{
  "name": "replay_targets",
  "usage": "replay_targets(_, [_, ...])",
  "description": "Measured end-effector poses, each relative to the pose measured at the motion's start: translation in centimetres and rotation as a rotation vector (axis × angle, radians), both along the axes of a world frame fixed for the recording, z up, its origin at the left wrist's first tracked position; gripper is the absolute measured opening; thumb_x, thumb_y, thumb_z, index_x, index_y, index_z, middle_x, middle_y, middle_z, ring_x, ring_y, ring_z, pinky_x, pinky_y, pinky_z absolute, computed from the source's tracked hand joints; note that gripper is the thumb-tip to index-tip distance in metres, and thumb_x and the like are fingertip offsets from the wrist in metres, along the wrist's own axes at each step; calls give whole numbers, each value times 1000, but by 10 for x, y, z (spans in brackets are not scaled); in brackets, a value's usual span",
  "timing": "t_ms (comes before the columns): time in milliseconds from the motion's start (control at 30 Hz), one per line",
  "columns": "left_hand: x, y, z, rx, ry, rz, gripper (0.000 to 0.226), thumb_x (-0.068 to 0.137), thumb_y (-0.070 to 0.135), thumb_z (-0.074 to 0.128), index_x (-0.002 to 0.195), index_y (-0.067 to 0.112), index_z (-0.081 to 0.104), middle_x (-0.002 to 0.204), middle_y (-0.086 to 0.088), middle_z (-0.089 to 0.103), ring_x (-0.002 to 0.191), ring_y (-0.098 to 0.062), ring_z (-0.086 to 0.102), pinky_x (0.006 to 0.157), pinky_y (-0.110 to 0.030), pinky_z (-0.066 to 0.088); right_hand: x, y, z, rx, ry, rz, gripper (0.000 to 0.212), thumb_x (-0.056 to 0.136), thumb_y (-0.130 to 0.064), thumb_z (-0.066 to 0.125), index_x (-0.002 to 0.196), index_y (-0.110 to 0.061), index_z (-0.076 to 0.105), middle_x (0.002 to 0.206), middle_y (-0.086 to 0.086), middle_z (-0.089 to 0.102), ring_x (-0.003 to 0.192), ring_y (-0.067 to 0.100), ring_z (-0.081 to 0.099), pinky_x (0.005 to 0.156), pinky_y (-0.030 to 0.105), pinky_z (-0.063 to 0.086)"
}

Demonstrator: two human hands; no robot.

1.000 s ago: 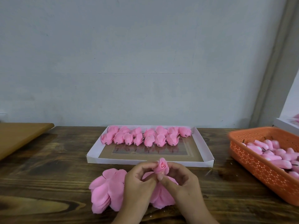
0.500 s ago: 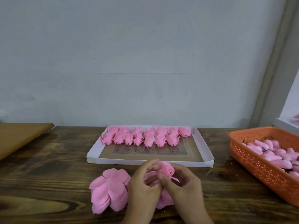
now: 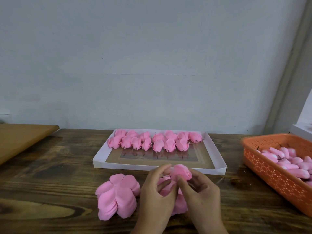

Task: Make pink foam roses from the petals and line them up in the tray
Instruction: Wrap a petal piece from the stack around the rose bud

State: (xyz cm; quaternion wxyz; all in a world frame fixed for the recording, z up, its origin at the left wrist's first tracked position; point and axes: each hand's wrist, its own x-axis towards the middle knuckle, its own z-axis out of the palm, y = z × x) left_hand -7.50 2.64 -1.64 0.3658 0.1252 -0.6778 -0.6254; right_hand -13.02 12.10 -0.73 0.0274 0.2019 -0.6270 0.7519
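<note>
Her left hand point(image 3: 157, 190) and right hand point(image 3: 199, 188) sit close together, fingers pinched round a half-wrapped rose point(image 3: 183, 171), likely to keep its petals tight. Spare petals point(image 3: 116, 196) lie just left; the tray point(image 3: 101, 162) of finished roses point(image 3: 157, 141) waits beyond.

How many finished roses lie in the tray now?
14: seven in the back row, seven in the front row, at the tray's far end; overlap may hide some.
</note>
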Motion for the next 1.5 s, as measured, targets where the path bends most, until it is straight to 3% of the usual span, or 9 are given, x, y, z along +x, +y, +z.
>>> replay_targets(167, [2, -12, 2, 9, -75, 40, 50, 93, -2, 57, 108, 45, 63, 92, 12, 74, 85, -9, 71, 73, -23, 56, -14, 13, 10, -72, -2, -57, 18, 82, -1, 76, 84, -20, 77, 79, -2, 78, 76, 12, 75, 61, 17, 55])
replay_targets(333, [-4, -14, 7, 494, -140, -193, 34, 101, 12, 54, 125, 37, 53, 99, -6, 80, 93, -23, 77, 78, -36, 59, -13, 11, 7, -52, 75, 19, 23, 80, 5, 76, 84, -18, 77, 81, 2, 78, 77, 13, 75, 66, 18, 57])
replay_targets(433, [-6, -18, 11, 627, -50, -147, 34, 97, 13, 66, 125, 31, 57, 96, -10, 79, 92, -25, 77, 70, -29, 61, -10, 7, 0, 22, 159, 110, 37, 78, 7, 76, 91, -27, 78, 89, 1, 79, 85, 14, 75, 74, 19, 57])
replay_targets(600, [-2, -25, 14, 529, -48, -39, 36, 93, 3, 69, 116, 30, 62, 91, -11, 79, 86, -26, 78, 67, -23, 60, -8, 7, -5, 168, 285, 114, 49, 79, 1, 79, 100, -43, 75, 94, -11, 78, 90, 8, 74, 79, 18, 57])
replay_targets(767, [0, -24, 13, 423, -58, -61, 12, 94, 9, 69, 105, 12, 74, 91, -12, 80, 89, -26, 77, 80, -34, 62, -5, 10, -2, 279, 385, 65, 38, 80, -10, 81, 99, -42, 76, 92, -20, 76, 88, 2, 73, 77, 19, 58])
replay_targets(933, [3, -24, 15, 336, -75, -68, 18, 91, 15, 72, 85, 28, 83, 86, -7, 80, 83, -17, 77, 70, -20, 59, -2, 12, 2, 341, 414, 48, 39, 79, -6, 81, 100, -38, 75, 87, -22, 75, 82, 1, 72, 71, 29, 59])
replay_targets(1267, [6, -20, 17, 47, -97, -175, 22, 88, 45, 61, 92, 40, 82, 92, 3, 80, 93, -10, 74, 89, -37, 60, -4, 12, 5, 352, 420, 20, 50, 81, -10, 80, 98, -55, 68, 89, -26, 74, 83, -1, 72, 76, 25, 58])
replay_targets(1400, [7, -21, 15, 129, -161, -177, 23, 97, 46, 59, 83, 51, 77, 85, 19, 77, 88, -3, 73, 88, -32, 58, -6, 12, 1, 359, 442, 0, 56, 80, -7, 81, 97, -58, 68, 91, -29, 73, 84, -3, 71, 76, 22, 57])
replay_targets(1500, [7, -25, 16, 102, -157, -267, 27, 89, 35, 56, 94, 30, 82, 97, 5, 79, 101, -14, 73, 89, -31, 59, -7, 11, -1, 360, 435, -5, 71, 80, -6, 81, 104, -70, 59, 92, -33, 71, 81, -8, 70, 74, 12, 53])
